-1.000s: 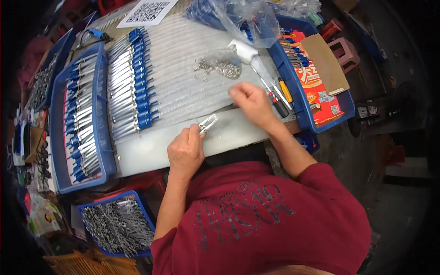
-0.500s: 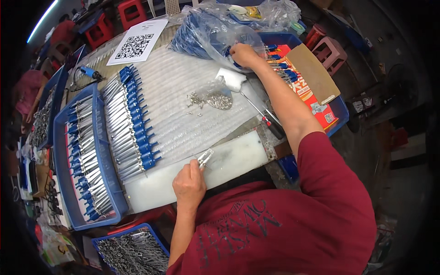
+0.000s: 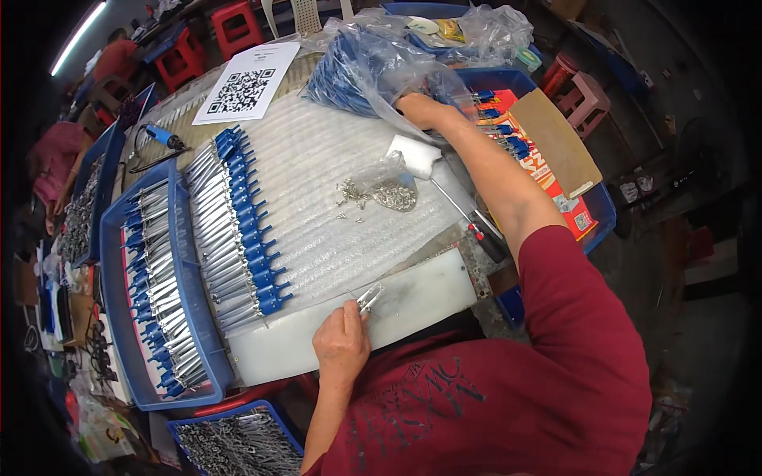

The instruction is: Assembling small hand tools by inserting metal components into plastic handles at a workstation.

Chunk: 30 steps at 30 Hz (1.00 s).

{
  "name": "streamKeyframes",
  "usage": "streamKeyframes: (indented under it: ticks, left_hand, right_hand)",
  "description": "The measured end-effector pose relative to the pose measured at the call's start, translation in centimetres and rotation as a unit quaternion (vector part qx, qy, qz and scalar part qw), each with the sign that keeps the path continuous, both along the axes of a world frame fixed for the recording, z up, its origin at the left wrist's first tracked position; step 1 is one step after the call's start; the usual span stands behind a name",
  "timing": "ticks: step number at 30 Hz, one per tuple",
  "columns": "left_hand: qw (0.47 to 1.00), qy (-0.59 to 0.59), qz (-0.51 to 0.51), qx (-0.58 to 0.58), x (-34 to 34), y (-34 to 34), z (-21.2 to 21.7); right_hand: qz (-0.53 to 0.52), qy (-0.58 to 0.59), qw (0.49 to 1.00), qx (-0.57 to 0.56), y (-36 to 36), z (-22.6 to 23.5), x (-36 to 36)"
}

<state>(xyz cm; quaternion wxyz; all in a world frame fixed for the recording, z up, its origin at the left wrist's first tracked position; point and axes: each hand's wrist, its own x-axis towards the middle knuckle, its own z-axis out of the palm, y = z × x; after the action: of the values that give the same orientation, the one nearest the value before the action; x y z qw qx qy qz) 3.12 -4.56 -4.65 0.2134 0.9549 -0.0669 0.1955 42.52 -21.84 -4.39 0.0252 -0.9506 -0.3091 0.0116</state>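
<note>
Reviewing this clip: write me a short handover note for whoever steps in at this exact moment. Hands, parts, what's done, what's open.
Left hand: pinches a small metal clip at the near edge of the white board.
Right hand: stretched far forward, at the clear bag of blue parts; grip hidden.
Parts: loose small metal pieces lie mid-table on the ribbed mat; a screwdriver lies to their right.
Done: a row of silver-and-blue pieces laid out on the mat, more in the blue tray on the left.
Left: the clip in hand has no blue part with it yet.
</note>
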Motion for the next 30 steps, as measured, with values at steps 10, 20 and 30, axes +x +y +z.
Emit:
streamKeyframes:
  ticks: [10,20,30]
  left_hand:
    - [1.000,0.000,0.004,0.001,-0.3,0.1,0.0]
    - [0.999,-0.006,0.013,-0.041,-0.2,0.0,0.0]
    - [0.994,-0.053,0.007,-0.092,-0.7,0.1,0.1]
  right_hand:
    - [0.062,0.008,0.998,0.024,-0.1,1.9,-1.8]
    - [-0.076,0.040,0.984,0.156,-0.7,5.7,-5.2]
    - [0.105,0.010,0.964,0.243,-1.1,9.9,-14.6]
